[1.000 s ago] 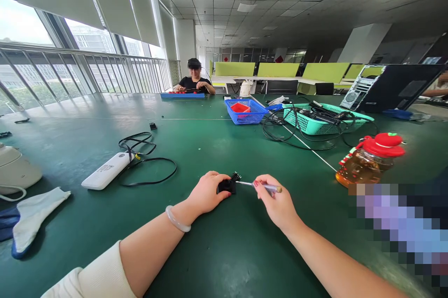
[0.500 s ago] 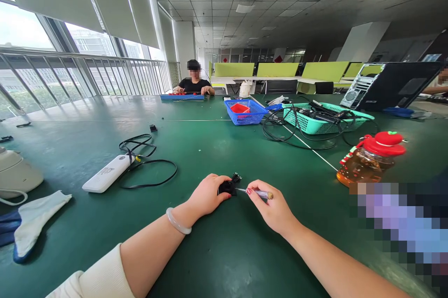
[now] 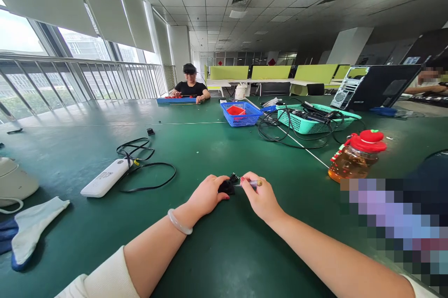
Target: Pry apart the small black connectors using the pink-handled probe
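Near the middle of the green table (image 3: 224, 251), my left hand (image 3: 207, 195) grips a small black part (image 3: 227, 187) between thumb and fingers. Metal pins or prongs show at the part's upper end; its exact kind I cannot make out. My right hand (image 3: 258, 195) is closed around the handle of a small screwdriver (image 3: 255, 183), held nearly level. The tip of its thin shaft points left and meets the black part's right side, though the contact itself is too small to see clearly.
To the left lie a white power bank (image 3: 107, 177) with a black cable and a white-and-blue glove (image 3: 37, 228). Beyond my hands stand a blue basket (image 3: 241, 118) and a turquoise basket (image 3: 308, 125) of cables. A red-lidded bottle (image 3: 357, 160) is at right. A person (image 3: 191, 87) sits across.
My right hand and the screwdriver have moved left, closer to the black part. My left hand keeps its grip. The camera view has shifted slightly.
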Motion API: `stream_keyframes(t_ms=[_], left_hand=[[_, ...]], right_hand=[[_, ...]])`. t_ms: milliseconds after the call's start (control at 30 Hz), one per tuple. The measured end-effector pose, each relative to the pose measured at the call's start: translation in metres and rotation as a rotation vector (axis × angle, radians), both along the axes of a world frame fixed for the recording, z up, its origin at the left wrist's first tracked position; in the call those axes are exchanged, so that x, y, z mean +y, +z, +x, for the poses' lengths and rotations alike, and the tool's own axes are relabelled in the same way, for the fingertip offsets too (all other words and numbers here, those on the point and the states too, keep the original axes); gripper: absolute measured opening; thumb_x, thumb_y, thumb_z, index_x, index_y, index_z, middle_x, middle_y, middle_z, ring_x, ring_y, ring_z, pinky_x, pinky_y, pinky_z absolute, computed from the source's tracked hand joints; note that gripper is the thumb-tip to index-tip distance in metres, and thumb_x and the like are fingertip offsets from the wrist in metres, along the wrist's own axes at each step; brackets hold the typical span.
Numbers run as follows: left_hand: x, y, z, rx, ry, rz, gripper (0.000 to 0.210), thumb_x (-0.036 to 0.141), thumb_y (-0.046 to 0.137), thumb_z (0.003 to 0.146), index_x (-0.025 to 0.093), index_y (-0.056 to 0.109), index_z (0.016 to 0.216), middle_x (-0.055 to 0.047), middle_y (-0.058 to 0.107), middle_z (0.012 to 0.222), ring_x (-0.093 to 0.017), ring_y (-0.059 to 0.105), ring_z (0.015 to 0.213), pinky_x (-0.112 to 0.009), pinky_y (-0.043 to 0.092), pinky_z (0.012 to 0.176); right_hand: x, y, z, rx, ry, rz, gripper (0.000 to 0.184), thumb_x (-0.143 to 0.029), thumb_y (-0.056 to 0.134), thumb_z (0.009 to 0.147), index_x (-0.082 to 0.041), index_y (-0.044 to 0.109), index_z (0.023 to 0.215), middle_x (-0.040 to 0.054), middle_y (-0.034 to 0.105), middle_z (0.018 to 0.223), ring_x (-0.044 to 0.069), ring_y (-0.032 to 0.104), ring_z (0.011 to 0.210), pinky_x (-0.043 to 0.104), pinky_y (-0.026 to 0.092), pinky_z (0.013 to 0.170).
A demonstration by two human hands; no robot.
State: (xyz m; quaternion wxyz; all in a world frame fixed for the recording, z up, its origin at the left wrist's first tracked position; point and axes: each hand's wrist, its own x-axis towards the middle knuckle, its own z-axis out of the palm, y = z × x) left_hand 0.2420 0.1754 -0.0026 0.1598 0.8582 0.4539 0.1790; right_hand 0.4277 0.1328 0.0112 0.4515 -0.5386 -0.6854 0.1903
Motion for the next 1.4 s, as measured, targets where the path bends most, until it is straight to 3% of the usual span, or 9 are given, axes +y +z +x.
stream_keyframes(t_ms=[167,267,400,567,833,1033,1400], left_hand=[[0.001,-0.004,-0.002,0.001,-0.025,0.01,0.048,0.032,0.068,0.082,0.021,0.056,0.128,-0.009,0.067,0.111,-0.026,0.059,0.107,-0.04,0.046,0.097],[0.0,-0.004,-0.002,-0.005,-0.024,0.014,0.048,0.033,0.068,0.083,0.021,0.056,0.128,-0.009,0.067,0.111,-0.025,0.059,0.106,-0.04,0.046,0.097],[-0.002,-0.002,-0.001,0.003,-0.014,0.019,0.045,0.033,0.066,0.084,0.021,0.056,0.127,-0.009,0.067,0.11,-0.026,0.058,0.109,-0.041,0.045,0.098],[-0.003,0.0,-0.002,0.003,-0.032,0.028,0.045,0.032,0.067,0.083,0.022,0.057,0.125,-0.008,0.068,0.111,-0.025,0.059,0.108,-0.041,0.046,0.097],[-0.003,0.002,-0.001,-0.001,-0.017,0.018,0.044,0.032,0.068,0.083,0.021,0.058,0.124,-0.008,0.068,0.111,-0.025,0.059,0.107,-0.04,0.046,0.096],[-0.003,0.002,0.0,-0.002,-0.04,0.031,0.042,0.031,0.067,0.084,0.021,0.058,0.124,-0.008,0.069,0.111,-0.026,0.058,0.108,-0.04,0.046,0.097],[-0.003,0.0,-0.001,-0.007,-0.056,0.041,0.042,0.031,0.067,0.084,0.021,0.057,0.124,-0.008,0.069,0.112,-0.025,0.058,0.107,-0.04,0.046,0.097]], right_hand=[[0.01,0.022,-0.01,-0.096,0.073,-0.066,0.034,-0.042,0.039,0.089,-0.022,0.041,0.061,-0.0038,0.042,0.054,0.014,0.039,0.052,0.026,0.03,0.054],[0.013,0.017,-0.008,-0.081,0.07,-0.017,0.037,-0.044,0.038,0.09,-0.022,0.038,0.06,-0.0038,0.04,0.052,0.014,0.038,0.052,0.026,0.031,0.055],[0.012,0.002,0.003,-0.001,0.067,0.051,0.04,-0.047,0.038,0.093,-0.022,0.046,0.063,-0.0024,0.044,0.056,0.014,0.042,0.056,0.025,0.033,0.056],[0.006,-0.001,0.006,0.126,-0.003,0.083,0.043,-0.052,0.04,0.093,-0.022,0.045,0.063,-0.0049,0.035,0.05,0.013,0.036,0.047,0.025,0.029,0.049],[-0.001,-0.002,-0.004,-0.081,0.047,0.167,0.041,-0.045,0.037,0.096,-0.022,0.047,0.063,-0.0004,0.05,0.055,0.017,0.05,0.061,0.026,0.04,0.059],[-0.004,-0.003,-0.002,-0.093,0.014,0.213,0.038,-0.041,0.037,0.097,-0.023,0.048,0.065,0.0004,0.051,0.056,0.019,0.052,0.067,0.028,0.043,0.064],[-0.003,-0.004,-0.005,-0.127,0.058,0.161,0.039,-0.042,0.036,0.098,-0.023,0.049,0.067,-0.0013,0.051,0.055,0.017,0.051,0.062,0.028,0.041,0.064]])
